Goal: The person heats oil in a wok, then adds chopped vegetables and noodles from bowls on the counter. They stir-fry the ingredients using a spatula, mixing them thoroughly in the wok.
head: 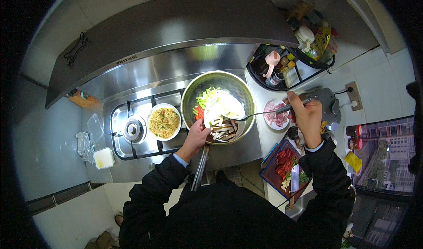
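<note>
Before me stands a wok (249, 93) with a metal handle (200, 169) pointing towards me. Green vegetable pieces (206, 97), red strips (198, 111) and sliced mushrooms (225, 130) lie in it. My left hand (195, 137) grips the edge of a white dish (208, 115) over the wok; glare hides most of its outline. Pale pieces (231, 106) show in the bright area, but whether they sit in the dish or the wok I cannot tell. From the right, my right hand (306, 116) holds a long-handled metal spoon or ladle (261, 112), its head at the pale pieces.
A bowl of noodles (164, 121) stands beside the gas burner (133, 129). At right are a bowl of raw meat (276, 118), a cutting board (274, 179) with chopped peppers and a knife (295, 178), and a bottle rack (261, 80). The range hood (165, 27) overhangs the back.
</note>
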